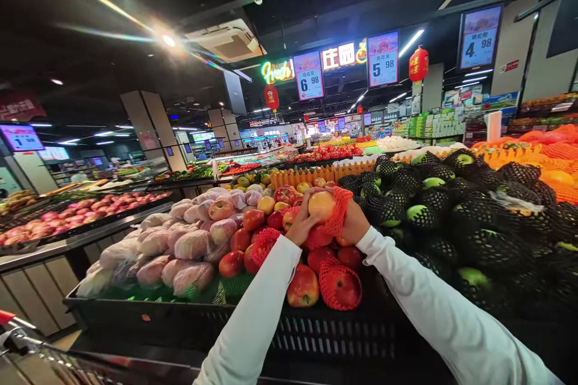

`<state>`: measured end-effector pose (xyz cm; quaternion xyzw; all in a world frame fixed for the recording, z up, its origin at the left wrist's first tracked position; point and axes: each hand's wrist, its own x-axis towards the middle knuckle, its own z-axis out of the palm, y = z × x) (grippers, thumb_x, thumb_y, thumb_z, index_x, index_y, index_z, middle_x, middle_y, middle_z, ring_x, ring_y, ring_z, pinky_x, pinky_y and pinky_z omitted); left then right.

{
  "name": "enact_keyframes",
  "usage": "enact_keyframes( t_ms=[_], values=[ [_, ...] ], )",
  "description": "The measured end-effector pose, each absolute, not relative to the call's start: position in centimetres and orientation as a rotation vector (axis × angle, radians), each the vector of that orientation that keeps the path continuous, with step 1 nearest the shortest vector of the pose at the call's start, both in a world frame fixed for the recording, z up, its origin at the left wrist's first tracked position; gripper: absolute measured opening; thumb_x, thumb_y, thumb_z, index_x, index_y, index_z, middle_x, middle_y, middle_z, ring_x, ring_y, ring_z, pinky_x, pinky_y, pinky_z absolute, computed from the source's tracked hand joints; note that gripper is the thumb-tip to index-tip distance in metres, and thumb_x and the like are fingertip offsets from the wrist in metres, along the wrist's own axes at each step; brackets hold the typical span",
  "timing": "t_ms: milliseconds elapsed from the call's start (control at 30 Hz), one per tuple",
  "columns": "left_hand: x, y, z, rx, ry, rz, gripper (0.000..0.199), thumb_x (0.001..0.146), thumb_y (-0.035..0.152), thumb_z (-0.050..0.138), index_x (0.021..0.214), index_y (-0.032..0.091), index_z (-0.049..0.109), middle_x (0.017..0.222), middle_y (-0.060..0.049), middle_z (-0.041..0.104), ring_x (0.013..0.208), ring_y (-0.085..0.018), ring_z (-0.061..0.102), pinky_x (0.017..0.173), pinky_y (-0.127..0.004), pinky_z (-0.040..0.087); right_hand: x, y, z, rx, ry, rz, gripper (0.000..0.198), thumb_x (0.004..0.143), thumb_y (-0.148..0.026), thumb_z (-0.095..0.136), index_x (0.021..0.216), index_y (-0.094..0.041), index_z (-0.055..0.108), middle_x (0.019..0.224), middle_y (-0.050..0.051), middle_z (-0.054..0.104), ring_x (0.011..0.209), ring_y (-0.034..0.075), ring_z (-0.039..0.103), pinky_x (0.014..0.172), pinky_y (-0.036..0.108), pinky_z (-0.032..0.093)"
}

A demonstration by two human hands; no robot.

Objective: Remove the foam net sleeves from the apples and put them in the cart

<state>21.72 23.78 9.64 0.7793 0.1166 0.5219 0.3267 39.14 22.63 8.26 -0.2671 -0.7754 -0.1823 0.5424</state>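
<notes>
Both my hands are raised over the pile of apples. My left hand (301,224) is closed around the left side of a pale yellow apple (321,206). At the apple's right side, my right hand (356,222) grips a red foam net (340,212), which covers part of the fruit; some of its fingers are hidden behind it. Just below lie a bare red apple (302,287) and a red apple in a red net (342,286). Another red net (265,245) sits by my left forearm.
Wrapped pink apples (194,245) fill the left of the black crate (180,322). Green fruit in black nets (478,210) is heaped on the right. A shopping cart (40,352) stands at the lower left. Price screens (383,59) hang overhead.
</notes>
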Motion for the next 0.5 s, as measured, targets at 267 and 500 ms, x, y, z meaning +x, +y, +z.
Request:
enact_keyframes(
  t_ms=[267, 500],
  values=[
    [22.0, 23.0, 10.1, 2.069, 0.34, 1.554, 0.074, 0.065, 0.042, 0.082, 0.124, 0.019, 0.044, 0.128, -0.012, 0.05, 0.119, -0.024, 0.052, 0.108, -0.039, 0.042, 39.1, 22.0, 8.7, -0.696, -1.834, -0.36, 0.066, 0.077, -0.042, 0.065, 0.136, -0.015, 0.053, 0.129, 0.017, 0.06, 0.124, 0.032, 0.055, 0.108, 0.05, 0.043],
    [20.9, 25.0, 9.3, 1.739, 0.513, 1.708, 0.078, 0.062, 0.062, 0.074, 0.125, 0.021, 0.053, 0.129, -0.01, 0.056, 0.12, -0.028, 0.054, 0.108, -0.043, 0.042, 38.7, 21.1, 9.0, -0.77, -1.771, -0.331, 0.017, 0.075, -0.036, 0.061, 0.082, -0.02, 0.06, 0.079, 0.009, 0.068, 0.074, 0.024, 0.064, 0.071, 0.038, 0.054]
  ],
)
